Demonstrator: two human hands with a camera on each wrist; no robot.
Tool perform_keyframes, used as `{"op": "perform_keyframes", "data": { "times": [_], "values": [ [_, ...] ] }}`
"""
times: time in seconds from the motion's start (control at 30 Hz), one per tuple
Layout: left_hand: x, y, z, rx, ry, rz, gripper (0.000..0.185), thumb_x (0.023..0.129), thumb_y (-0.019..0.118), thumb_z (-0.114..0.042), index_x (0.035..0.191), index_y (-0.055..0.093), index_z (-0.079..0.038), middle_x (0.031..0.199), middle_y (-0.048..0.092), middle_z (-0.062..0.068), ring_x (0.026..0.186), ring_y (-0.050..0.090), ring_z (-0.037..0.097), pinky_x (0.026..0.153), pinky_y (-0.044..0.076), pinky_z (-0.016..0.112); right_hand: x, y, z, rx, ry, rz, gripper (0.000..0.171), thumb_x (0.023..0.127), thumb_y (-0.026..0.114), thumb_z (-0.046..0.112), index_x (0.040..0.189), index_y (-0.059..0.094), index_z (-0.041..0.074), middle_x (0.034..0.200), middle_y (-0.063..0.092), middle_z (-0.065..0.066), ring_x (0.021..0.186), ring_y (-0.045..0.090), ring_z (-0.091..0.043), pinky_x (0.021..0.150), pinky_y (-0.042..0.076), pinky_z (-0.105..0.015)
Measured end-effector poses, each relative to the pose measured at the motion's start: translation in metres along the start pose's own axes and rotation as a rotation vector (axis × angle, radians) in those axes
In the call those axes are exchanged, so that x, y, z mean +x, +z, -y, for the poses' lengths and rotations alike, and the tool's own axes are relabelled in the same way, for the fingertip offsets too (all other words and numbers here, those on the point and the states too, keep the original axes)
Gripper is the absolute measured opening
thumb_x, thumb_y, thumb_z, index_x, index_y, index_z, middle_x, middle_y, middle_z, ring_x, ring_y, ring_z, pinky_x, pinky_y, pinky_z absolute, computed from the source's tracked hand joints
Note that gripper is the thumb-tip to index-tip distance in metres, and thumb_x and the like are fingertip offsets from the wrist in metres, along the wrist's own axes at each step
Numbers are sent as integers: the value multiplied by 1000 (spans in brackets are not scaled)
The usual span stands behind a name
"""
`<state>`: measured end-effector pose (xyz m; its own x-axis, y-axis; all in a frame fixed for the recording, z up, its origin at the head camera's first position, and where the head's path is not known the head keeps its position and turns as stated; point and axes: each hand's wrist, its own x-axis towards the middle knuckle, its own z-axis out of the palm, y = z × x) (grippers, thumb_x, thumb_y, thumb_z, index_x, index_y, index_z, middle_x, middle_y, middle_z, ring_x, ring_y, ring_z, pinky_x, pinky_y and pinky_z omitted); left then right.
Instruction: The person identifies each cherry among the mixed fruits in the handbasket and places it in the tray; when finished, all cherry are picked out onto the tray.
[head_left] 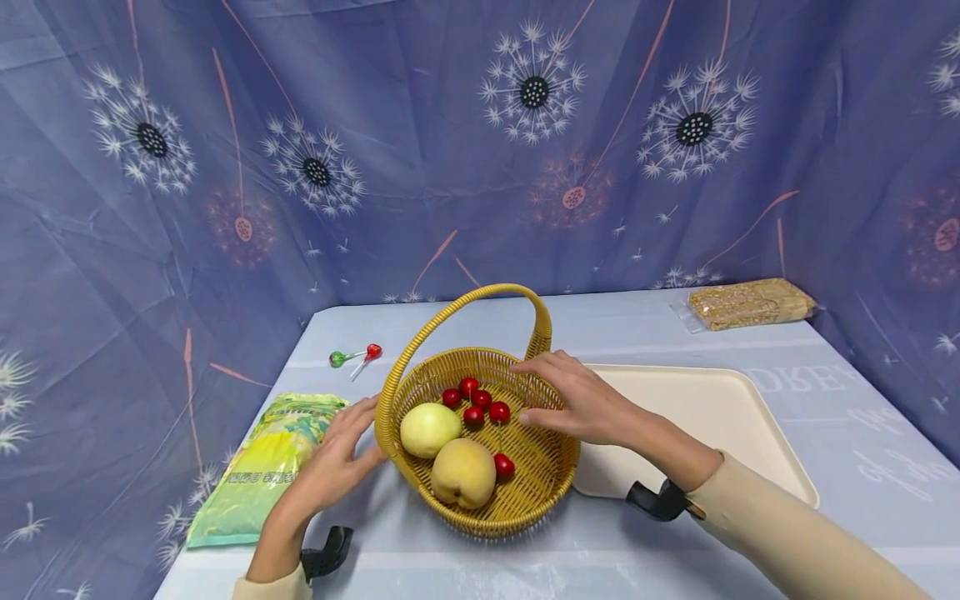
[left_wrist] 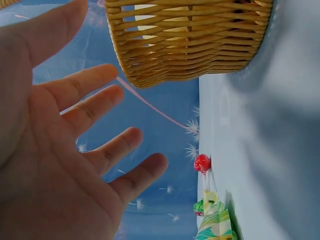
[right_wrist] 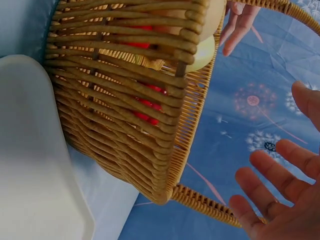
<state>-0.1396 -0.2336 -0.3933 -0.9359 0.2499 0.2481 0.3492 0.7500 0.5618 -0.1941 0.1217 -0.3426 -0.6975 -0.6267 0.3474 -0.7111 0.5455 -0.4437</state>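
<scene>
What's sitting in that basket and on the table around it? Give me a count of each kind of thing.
Baskets: 1
Cherries: 6
Pale round fruits: 2
Trays: 1
Lollipops: 2
Green-yellow bags: 1
Clear packets of brown bars: 1
Total: 14 things

The person wears a long-sleeved top in a pale beige. The right sleeve (head_left: 795, 533) covers the forearm down to the wrist; only the cuff of the left sleeve (head_left: 273, 587) shows at the bottom edge of the head view. A black clip-like mount sits under each wrist (head_left: 660, 502), (head_left: 326, 552). The left hand (head_left: 330, 462) and right hand (head_left: 581, 398) are bare, with no rings or gloves.
</scene>
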Motion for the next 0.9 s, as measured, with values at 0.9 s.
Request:
{"op": "perform_keyframes", "data": {
  "times": [0.9],
  "values": [
    [0,10,4,-70,55,32,54,87,66,-28,136,50,-13,145,43,10,136,29,34,104,26,67,20,30,-9,17,-18,237,56,83,70,38,132,53,18,137,51,-6,132,41,-30,109,34,-53]
  ]
}}
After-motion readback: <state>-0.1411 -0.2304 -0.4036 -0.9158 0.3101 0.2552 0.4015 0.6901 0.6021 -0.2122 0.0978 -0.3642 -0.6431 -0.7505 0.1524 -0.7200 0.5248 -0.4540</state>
